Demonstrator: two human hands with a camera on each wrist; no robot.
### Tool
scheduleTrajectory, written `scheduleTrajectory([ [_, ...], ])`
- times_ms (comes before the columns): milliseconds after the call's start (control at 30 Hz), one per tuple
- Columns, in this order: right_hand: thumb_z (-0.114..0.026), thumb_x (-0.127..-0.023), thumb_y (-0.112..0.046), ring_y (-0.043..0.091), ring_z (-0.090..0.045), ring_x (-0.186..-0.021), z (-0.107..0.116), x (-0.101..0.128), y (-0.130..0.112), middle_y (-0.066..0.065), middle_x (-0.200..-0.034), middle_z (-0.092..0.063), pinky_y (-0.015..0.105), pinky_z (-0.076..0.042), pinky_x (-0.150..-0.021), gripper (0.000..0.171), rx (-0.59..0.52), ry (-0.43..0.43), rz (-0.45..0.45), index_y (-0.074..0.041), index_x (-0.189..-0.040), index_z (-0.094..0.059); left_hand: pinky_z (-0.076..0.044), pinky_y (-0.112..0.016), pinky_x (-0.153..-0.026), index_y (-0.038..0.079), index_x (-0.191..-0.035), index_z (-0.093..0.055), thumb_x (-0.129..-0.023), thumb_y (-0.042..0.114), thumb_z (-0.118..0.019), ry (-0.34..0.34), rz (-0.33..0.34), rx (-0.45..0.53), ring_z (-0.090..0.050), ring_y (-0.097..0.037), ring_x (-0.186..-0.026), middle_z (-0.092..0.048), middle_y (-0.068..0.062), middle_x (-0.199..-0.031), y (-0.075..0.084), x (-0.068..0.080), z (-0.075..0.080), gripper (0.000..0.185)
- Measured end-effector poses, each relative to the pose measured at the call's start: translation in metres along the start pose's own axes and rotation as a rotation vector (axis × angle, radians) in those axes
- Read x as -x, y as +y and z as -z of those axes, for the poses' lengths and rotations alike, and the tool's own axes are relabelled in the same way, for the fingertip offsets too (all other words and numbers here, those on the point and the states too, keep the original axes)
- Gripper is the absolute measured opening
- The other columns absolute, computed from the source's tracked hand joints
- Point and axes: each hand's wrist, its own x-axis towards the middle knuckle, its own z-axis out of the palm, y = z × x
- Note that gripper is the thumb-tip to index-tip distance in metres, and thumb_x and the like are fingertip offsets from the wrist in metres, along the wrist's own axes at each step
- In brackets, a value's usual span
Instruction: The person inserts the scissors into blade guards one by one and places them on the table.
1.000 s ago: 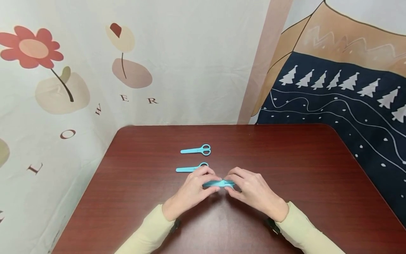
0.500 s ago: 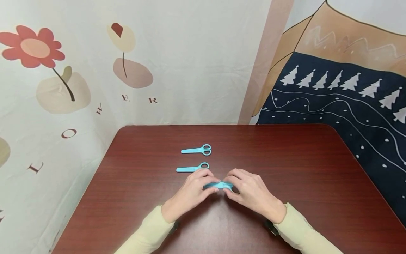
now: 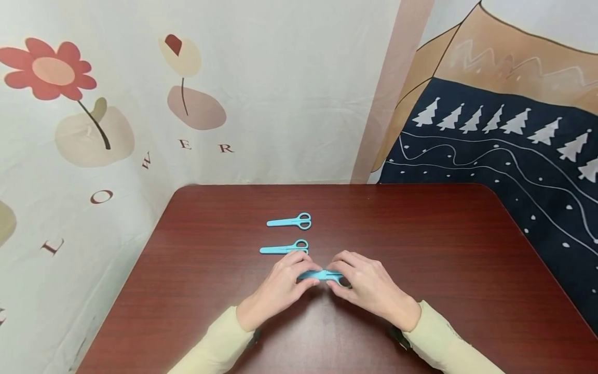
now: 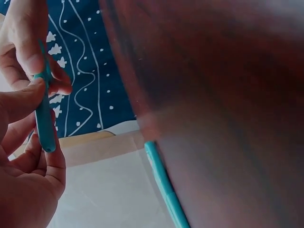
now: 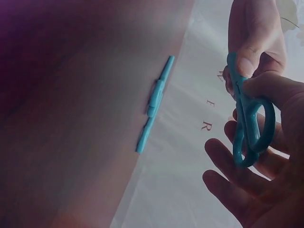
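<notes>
Both hands hold one pair of turquoise scissors (image 3: 322,275) above the table near its middle. My left hand (image 3: 282,283) pinches the blade end, which looks covered by a turquoise sheath. With thumb and fingers, my right hand (image 3: 371,285) pinches the scissors just beside the handle loops. In the right wrist view the loops of the scissors (image 5: 259,126) show between the right fingers, several of which are spread. The left wrist view has the blade end of the scissors (image 4: 45,126) between the left thumb and fingers.
Two more turquoise scissors lie beyond the hands on the brown table (image 3: 210,270): far scissors (image 3: 285,222) and nearer scissors (image 3: 280,250), whose lower loop the left hand partly covers. A printed curtain (image 3: 289,104) hangs behind the table.
Both hands have shifted slightly toward me with the held scissors, uncovering a little more of the nearer pair on the table. Their grips look the same.
</notes>
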Motion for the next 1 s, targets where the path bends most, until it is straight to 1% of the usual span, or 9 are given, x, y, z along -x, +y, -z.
scheduleTrajectory([
  [67, -0.085, -0.085, -0.031, 0.011, -0.067, -0.088, 0.002, 0.002, 0.000, -0.004, -0.112, -0.069, 0.028, -0.057, -0.066, 0.036, -0.006, -0.008, -0.004, -0.013, -0.114, -0.074, -0.050, -0.026, -0.078, 0.009, -0.101, -0.077, -0.082, 0.011, -0.088, 0.003, 0.012, 0.004, -0.057, -0.015, -0.091, -0.064, 0.001, -0.099, -0.001, 0.002, 0.001, 0.021],
  [167, -0.079, -0.091, -0.040, 0.016, -0.071, -0.102, 0.008, 0.006, 0.002, 0.001, -0.126, -0.069, 0.034, -0.061, -0.074, 0.049, -0.004, -0.020, -0.008, -0.011, -0.129, -0.070, -0.051, -0.027, -0.077, 0.009, -0.101, -0.077, -0.081, 0.009, -0.089, 0.004, 0.037, 0.009, -0.058, -0.015, -0.092, -0.065, 0.001, -0.101, -0.002, 0.005, 0.004, 0.023],
  [267, -0.071, -0.096, -0.048, 0.022, -0.067, -0.119, 0.016, 0.010, 0.005, 0.004, -0.138, -0.065, 0.041, -0.061, -0.083, 0.055, 0.003, -0.035, -0.028, -0.011, -0.137, -0.067, -0.052, -0.028, -0.077, 0.011, -0.100, -0.077, -0.081, 0.007, -0.089, -0.010, 0.078, 0.008, -0.058, -0.014, -0.093, -0.065, 0.003, -0.102, -0.004, 0.009, 0.010, 0.023],
  [433, -0.065, -0.099, -0.052, 0.029, -0.060, -0.131, 0.031, 0.016, 0.017, 0.005, -0.146, -0.060, 0.049, -0.058, -0.090, 0.057, 0.035, -0.027, -0.076, -0.012, -0.140, -0.065, -0.053, -0.029, -0.076, 0.014, -0.099, -0.078, -0.080, 0.008, -0.089, -0.039, 0.142, -0.013, -0.060, -0.012, -0.094, -0.066, 0.007, -0.100, -0.009, 0.013, 0.020, 0.022],
  [567, -0.065, -0.098, -0.051, 0.030, -0.059, -0.132, 0.039, 0.022, 0.026, 0.006, -0.147, -0.060, 0.051, -0.057, -0.093, 0.057, 0.066, -0.022, -0.106, -0.011, -0.138, -0.066, -0.054, -0.030, -0.076, 0.014, -0.098, -0.078, -0.079, 0.007, -0.090, -0.044, 0.141, -0.035, -0.063, -0.011, -0.092, -0.068, 0.007, -0.100, -0.014, 0.016, 0.028, 0.024],
  [667, -0.069, -0.096, -0.049, 0.031, -0.057, -0.134, 0.043, 0.026, 0.031, 0.006, -0.148, -0.059, 0.052, -0.050, -0.103, 0.058, 0.076, -0.033, -0.140, -0.010, -0.139, -0.066, -0.054, -0.030, -0.074, 0.014, -0.098, -0.078, -0.078, 0.005, -0.090, -0.050, 0.135, -0.042, -0.063, -0.011, -0.088, -0.069, 0.007, -0.100, -0.018, 0.017, 0.032, 0.025],
  [800, -0.076, -0.091, -0.042, 0.032, -0.051, -0.139, 0.049, 0.031, 0.037, 0.005, -0.149, -0.058, 0.054, -0.034, -0.118, 0.059, 0.072, -0.043, -0.208, -0.010, -0.139, -0.066, -0.055, -0.030, -0.074, 0.014, -0.098, -0.078, -0.078, 0.005, -0.090, -0.062, 0.134, -0.058, -0.063, -0.012, -0.086, -0.069, 0.006, -0.100, -0.024, 0.018, 0.035, 0.025],
  [900, -0.078, -0.089, -0.040, 0.034, -0.048, -0.142, 0.052, 0.035, 0.041, 0.006, -0.149, -0.058, 0.054, -0.027, -0.121, 0.059, 0.073, -0.045, -0.255, -0.010, -0.139, -0.066, -0.054, -0.030, -0.073, 0.014, -0.099, -0.078, -0.077, 0.007, -0.091, -0.072, 0.125, -0.087, -0.062, -0.013, -0.084, -0.068, 0.006, -0.098, -0.029, 0.018, 0.037, 0.026],
  [1000, -0.078, -0.090, -0.039, 0.035, -0.047, -0.143, 0.055, 0.039, 0.045, 0.006, -0.150, -0.057, 0.057, -0.025, -0.121, 0.058, 0.080, -0.050, -0.289, -0.011, -0.139, -0.066, -0.053, -0.030, -0.072, 0.014, -0.099, -0.079, -0.075, 0.007, -0.092, -0.078, 0.116, -0.114, -0.061, -0.013, -0.082, -0.067, 0.007, -0.095, -0.033, 0.019, 0.039, 0.028],
])
